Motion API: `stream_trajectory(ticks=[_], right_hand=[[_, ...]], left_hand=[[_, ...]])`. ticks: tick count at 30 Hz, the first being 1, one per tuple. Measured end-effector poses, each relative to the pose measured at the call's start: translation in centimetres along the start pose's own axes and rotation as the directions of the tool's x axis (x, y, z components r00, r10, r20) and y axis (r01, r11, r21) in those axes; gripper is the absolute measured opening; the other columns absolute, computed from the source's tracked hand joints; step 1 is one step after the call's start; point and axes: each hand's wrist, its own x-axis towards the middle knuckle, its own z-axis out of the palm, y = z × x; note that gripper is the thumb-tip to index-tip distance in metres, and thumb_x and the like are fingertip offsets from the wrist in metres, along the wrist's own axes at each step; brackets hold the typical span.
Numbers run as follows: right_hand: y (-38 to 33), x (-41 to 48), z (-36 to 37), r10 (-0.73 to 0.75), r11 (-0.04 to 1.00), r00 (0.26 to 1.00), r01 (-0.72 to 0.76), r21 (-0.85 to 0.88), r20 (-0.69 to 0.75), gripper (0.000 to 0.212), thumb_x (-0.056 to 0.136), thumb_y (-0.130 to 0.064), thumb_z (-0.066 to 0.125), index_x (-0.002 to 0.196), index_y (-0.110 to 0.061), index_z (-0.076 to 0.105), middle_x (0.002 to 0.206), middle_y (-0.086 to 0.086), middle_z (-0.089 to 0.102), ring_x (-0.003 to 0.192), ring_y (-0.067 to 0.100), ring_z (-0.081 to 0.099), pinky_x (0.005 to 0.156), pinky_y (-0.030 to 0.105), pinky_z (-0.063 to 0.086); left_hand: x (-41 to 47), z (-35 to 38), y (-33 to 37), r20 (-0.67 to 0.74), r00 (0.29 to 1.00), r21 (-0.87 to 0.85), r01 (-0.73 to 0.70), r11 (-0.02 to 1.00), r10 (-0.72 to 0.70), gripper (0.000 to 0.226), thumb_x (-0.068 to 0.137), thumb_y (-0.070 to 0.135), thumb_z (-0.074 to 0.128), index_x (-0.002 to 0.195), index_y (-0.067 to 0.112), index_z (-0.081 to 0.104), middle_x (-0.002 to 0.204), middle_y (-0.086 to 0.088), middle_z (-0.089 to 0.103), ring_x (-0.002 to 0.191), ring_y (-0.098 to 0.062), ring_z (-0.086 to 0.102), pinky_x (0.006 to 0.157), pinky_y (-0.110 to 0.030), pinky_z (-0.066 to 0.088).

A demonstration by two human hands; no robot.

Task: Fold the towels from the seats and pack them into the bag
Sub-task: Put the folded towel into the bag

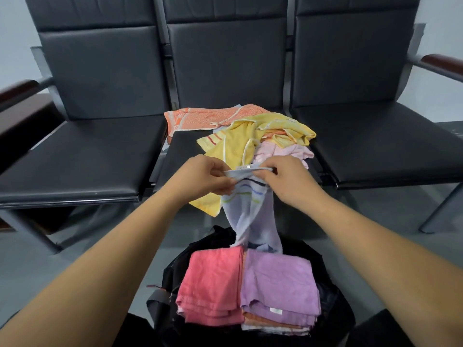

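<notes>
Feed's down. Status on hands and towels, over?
Left hand, right hand pinch white striped towel's top edge, above bag. Pink towel, purple towel folded inside. Yellow towel, orange towel on seat. Nothing blocking.

Pink towel (210, 289); purple towel (278, 284); white towel (250, 214) (coloured stripes).

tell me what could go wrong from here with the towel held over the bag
The pale striped towel, pinched by the left hand and right hand, hangs twisted into the bag; lifting it could rumple the folded pink towel and purple towel. The yellow towel overhangs the seat edge and might slide to the floor.
</notes>
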Motion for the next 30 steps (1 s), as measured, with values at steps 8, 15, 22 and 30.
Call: stream_trajectory(ticks=[8, 15, 22, 30], right_hand=[[2.3, 1.4, -3.2, 0.115, 0.974, 0.984, -0.084, 0.210, -0.137, 0.019, 0.079, -0.013, 0.086, 0.073, -0.005, 0.070, 0.063, -0.011, 0.060, 0.051, -0.008, 0.050, 0.052, 0.007, 0.035], [3.9, 1.8, -2.4, 0.155, 0.971, 0.982, -0.131, 0.199, -0.109, 0.017, 0.087, -0.011, 0.078, 0.077, -0.023, 0.071, 0.083, 0.001, 0.071, 0.075, 0.015, 0.063, 0.075, 0.034, 0.053], [1.7, 1.5, -3.3, 0.196, 0.900, 0.956, -0.086, 0.428, -0.219, 0.011, 0.086, -0.013, 0.080, 0.080, -0.021, 0.075, 0.074, -0.013, 0.070, 0.072, 0.003, 0.064, 0.073, 0.022, 0.054], [-4.3, 5.3, -8.2, 0.188, 0.842, 0.935, 0.005, 0.540, -0.301, 0.005, 0.089, -0.009, 0.076, 0.085, -0.010, 0.073, 0.085, 0.008, 0.072, 0.075, 0.016, 0.067, 0.072, 0.027, 0.059]], left_hand=[[0.2, -2.4, -2.1, 0.100, 0.991, 0.486, 0.025, 0.873, -0.084, 0.026, 0.091, 0.050, 0.069, 0.097, 0.025, 0.072, 0.111, 0.006, 0.061, 0.101, -0.005, 0.060, 0.093, -0.036, 0.049], [0.6, -3.3, -1.1, -0.121, 0.990, 0.403, -0.023, 0.915, 0.078, 0.021, 0.092, 0.038, 0.072, 0.082, 0.019, 0.073, 0.056, 0.014, 0.057, 0.054, -0.002, 0.049, 0.052, -0.016, 0.033], [0.0, -4.5, 0.6, -0.325, 0.927, 0.313, -0.082, 0.946, 0.188, 0.017, 0.093, 0.033, 0.071, 0.080, 0.022, 0.069, 0.071, 0.008, 0.063, 0.062, -0.008, 0.052, 0.057, -0.018, 0.038], [1.3, -9.7, 7.5, -0.420, 0.892, 0.046, -0.161, 0.986, 0.166, 0.013, 0.090, 0.022, 0.077, 0.087, 0.010, 0.072, 0.084, -0.004, 0.075, 0.079, -0.020, 0.075, 0.085, -0.037, 0.062]])
